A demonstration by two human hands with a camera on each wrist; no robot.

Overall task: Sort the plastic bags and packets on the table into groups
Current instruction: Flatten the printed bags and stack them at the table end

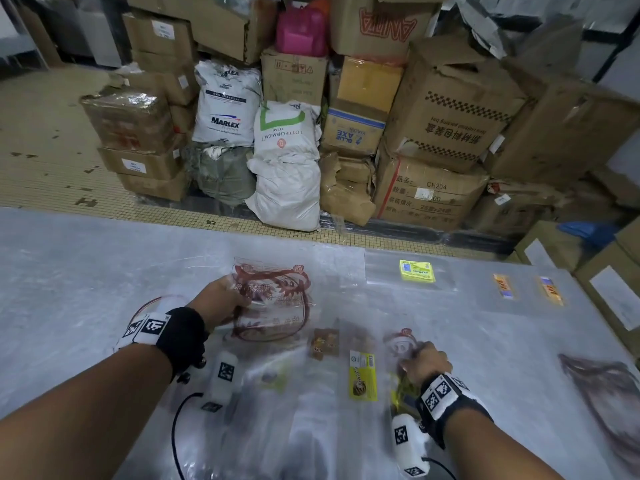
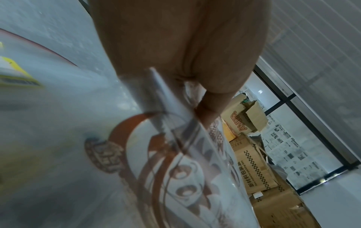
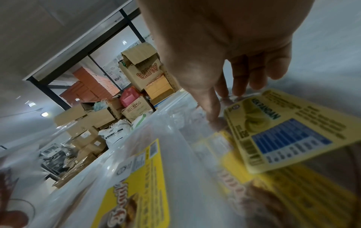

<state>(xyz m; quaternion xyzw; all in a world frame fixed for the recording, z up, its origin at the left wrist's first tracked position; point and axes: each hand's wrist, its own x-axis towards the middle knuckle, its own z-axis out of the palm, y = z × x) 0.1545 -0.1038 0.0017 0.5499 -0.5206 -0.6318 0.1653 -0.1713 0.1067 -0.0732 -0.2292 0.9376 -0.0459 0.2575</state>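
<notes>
Plainly, the clear bag with the red-brown print (image 1: 273,299) is hanging in the left hand (image 1: 221,303), whose thumb and fingers are pinching its near edge, so the film is lifting off the table (image 1: 86,265) just beyond the knuckles. It is looking thin, light and floppy; I judge it is going to sag and slide against other film, so an edge or corner pinch is suiting it better than a flat press.

Over by the right hand (image 1: 426,362), the fingers are curling down onto a small clear bag with a red round print (image 1: 403,341) just ahead of them; whether they are pinching it or only pressing it, I cannot tell. A yellow-labelled packet (image 1: 362,375) is lying just inboard of that hand, with a small brown packet (image 1: 323,342) between the two hands.

Well beyond the right hand, a clear bag with a yellow-green label (image 1: 417,270) and two orange-labelled packets (image 1: 502,286) are lying apart, seemingly groups already begun.
</notes>
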